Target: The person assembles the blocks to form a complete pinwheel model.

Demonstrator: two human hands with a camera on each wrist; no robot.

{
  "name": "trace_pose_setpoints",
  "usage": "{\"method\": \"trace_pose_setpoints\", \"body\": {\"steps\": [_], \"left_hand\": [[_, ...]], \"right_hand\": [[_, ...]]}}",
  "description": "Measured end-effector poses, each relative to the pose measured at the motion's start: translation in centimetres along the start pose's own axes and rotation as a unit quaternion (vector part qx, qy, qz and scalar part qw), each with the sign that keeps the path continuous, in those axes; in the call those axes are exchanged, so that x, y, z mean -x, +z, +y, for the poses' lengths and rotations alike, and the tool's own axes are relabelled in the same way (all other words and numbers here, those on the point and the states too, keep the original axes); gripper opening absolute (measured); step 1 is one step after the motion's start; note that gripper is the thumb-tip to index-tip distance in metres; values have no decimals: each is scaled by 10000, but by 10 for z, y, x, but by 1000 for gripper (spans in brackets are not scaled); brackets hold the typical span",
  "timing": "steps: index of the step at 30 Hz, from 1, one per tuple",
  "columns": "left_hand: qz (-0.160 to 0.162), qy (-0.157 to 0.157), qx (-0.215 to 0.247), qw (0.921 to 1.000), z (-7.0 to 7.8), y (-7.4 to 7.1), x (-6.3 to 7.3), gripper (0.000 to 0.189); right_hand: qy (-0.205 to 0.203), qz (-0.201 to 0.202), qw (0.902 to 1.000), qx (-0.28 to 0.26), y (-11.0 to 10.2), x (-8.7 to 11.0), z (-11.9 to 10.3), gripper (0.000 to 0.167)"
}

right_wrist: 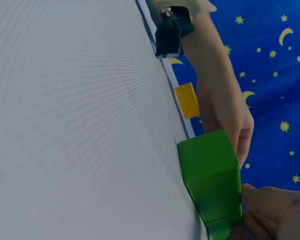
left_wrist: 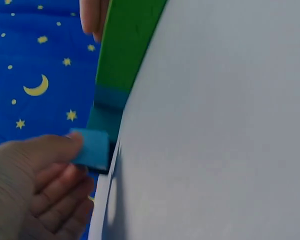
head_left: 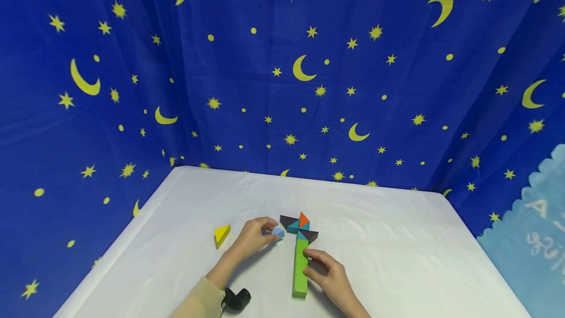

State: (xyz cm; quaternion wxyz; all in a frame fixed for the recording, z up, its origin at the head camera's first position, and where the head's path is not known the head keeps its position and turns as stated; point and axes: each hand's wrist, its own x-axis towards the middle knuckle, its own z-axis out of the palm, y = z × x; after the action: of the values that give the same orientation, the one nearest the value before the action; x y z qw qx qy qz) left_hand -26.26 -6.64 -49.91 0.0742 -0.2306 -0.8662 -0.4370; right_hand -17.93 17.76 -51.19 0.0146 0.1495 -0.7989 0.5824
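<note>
My left hand pinches a light blue triangular block between thumb and fingers, just left of a block arrangement. In the left wrist view the same block shows a square face. My right hand touches the right side of a long green row with thumb and fingertips. A seam crosses the green in the right wrist view. At the row's far end lie teal pieces, dark triangular blocks and an orange triangular block.
A yellow triangular block lies apart on the left of the white table. A black device is at the left sleeve. Blue curtains with moons and stars surround the table's back and sides.
</note>
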Motion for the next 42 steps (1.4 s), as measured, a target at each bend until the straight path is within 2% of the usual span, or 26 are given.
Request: {"method": "trace_pose_setpoints", "body": {"steps": [7,13,16,20,25,42], "left_hand": [[237,-21,-33,9997,1,17,6,27],[190,-26,-28,9998,2,16,9,40],[82,123,137,9998,2,12,13,45],[-18,393,294,9988,0,10,15,41],[74,608,327,9976,-1,14,12,35],[212,471,372,9980,2,22,7,36]], "right_hand": [[-60,30,10000,71,0,0,1,41],[-68,56,9999,99,0,0,1,40],[-68,16,9999,79,0,0,1,41],[-81,-16,9999,80,1,0,2,41],[-234,3,9997,71,0,0,2,40],[-19,-34,9999,104,-2,-1,1,42]]}}
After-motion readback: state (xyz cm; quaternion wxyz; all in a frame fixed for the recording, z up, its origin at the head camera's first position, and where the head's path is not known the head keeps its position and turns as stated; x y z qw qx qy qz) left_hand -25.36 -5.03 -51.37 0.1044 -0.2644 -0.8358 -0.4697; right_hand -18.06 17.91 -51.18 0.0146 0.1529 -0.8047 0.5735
